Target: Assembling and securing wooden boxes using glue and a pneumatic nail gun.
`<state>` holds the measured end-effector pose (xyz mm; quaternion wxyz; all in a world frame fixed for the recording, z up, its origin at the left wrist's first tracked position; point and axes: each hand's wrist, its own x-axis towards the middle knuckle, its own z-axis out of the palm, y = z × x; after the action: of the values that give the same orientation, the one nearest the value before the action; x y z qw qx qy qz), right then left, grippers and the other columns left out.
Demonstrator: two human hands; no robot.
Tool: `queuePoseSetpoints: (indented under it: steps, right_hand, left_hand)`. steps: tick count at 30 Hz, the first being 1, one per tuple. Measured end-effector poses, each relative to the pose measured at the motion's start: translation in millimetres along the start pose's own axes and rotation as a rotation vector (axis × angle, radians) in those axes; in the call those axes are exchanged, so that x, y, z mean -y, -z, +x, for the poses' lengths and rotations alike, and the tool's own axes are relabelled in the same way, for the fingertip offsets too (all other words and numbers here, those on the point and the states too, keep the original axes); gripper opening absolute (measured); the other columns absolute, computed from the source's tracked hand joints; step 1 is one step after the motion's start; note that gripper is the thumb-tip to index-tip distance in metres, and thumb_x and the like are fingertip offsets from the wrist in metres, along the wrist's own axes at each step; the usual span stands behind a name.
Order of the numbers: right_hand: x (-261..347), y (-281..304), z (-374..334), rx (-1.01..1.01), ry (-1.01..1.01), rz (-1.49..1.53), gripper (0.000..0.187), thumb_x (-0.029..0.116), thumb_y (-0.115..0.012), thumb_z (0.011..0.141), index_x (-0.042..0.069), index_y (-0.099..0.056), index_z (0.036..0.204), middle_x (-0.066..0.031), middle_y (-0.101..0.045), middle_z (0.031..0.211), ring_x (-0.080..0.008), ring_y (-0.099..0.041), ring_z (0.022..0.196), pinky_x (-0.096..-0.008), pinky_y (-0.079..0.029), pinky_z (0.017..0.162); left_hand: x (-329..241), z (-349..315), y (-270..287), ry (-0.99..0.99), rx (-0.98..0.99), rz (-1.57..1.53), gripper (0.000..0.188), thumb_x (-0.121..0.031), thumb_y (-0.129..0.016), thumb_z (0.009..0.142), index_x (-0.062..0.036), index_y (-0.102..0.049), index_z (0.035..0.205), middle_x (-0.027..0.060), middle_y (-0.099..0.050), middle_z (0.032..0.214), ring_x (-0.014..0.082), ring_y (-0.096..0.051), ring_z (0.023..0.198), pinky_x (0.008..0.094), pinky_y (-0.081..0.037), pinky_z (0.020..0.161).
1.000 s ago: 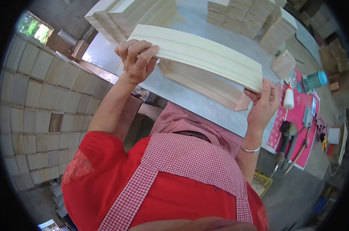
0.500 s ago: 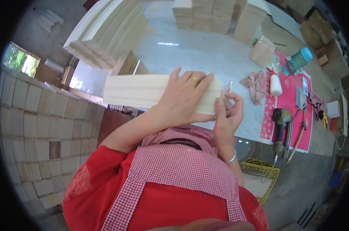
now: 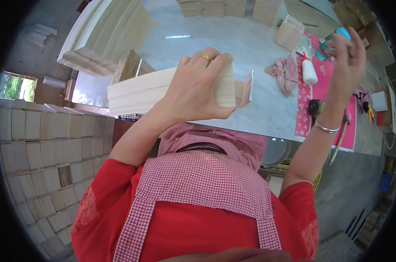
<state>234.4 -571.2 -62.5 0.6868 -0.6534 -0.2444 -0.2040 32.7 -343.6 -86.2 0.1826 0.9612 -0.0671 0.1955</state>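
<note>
A pale table [image 3: 250, 52] carries stacked wooden boards [image 3: 106, 39] at ten o'clock, wooden blocks [image 3: 215, 6] at twelve, and (at two) a pink mat [image 3: 322, 94], rag [image 3: 283, 74] and glue bottle [image 3: 309, 72].

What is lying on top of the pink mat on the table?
On the pink mat stand a white squeeze bottle and a teal container, with dark hand tools nearer the edge. The raised right hand and its forearm cover part of the mat, so anything there is hidden.

Light: you had bright, even daylight
Glare: pale sheen on the tabletop [image 3: 233, 52]
Edges: fisheye bending, black rim
Focus: sharp
</note>
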Motion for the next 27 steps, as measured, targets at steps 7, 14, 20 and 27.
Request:
queuePoseSetpoints:
  steps: [7, 14, 20, 27]
  right_hand:
    - [-106.4, 21.8, -126.6, 0.945, -0.452, -0.187, 0.095, 0.005, -0.083, 0.068, 0.012, -0.036, 0.150, -0.0049, -0.053, 0.134, -0.0163, -0.057, 0.096, -0.0303, -0.051, 0.077]
    - [-85.5, -23.8, -148.4, 0.920, -0.446, -0.138, 0.104, 0.019, -0.089, 0.062, 0.007, -0.033, 0.149, -0.0115, -0.051, 0.135, -0.0224, -0.060, 0.097, -0.0330, -0.052, 0.080]
    - [-84.9, -40.6, -168.5, 0.900, -0.415, -0.079, 0.104, 0.021, -0.089, 0.060, 0.004, -0.035, 0.147, -0.0142, -0.051, 0.132, -0.0249, -0.060, 0.096, -0.0348, -0.052, 0.082]
    - [-77.7, -42.7, -164.6, 0.901, -0.430, -0.060, 0.098, 0.022, -0.087, 0.062, 0.004, -0.037, 0.144, -0.0135, -0.053, 0.130, -0.0262, -0.061, 0.091, -0.0368, -0.053, 0.081]
  left_hand:
    - [13.0, -5.5, -4.1, 0.058, 0.047, 0.007, 0.083, -0.040, -0.085, 0.054, -0.0092, -0.055, 0.126, 0.0122, -0.055, 0.108, 0.0302, -0.057, 0.092, 0.0411, -0.040, 0.078]
    - [18.0, -8.7, -15.8, 0.094, 0.143, 0.016, 0.087, -0.037, -0.088, 0.054, -0.0061, -0.055, 0.129, 0.0148, -0.053, 0.116, 0.0326, -0.055, 0.101, 0.0417, -0.041, 0.087]
    - [25.3, -1.4, -26.7, 0.002, 0.222, -0.040, 0.087, -0.038, -0.088, 0.053, -0.0042, -0.056, 0.127, 0.0152, -0.052, 0.118, 0.0332, -0.054, 0.104, 0.0422, -0.041, 0.089]
    - [27.6, 16.9, -46.5, -0.053, 0.278, -0.067, 0.087, -0.038, -0.088, 0.053, -0.0034, -0.056, 0.126, 0.0152, -0.053, 0.118, 0.0340, -0.054, 0.106, 0.0432, -0.041, 0.091]
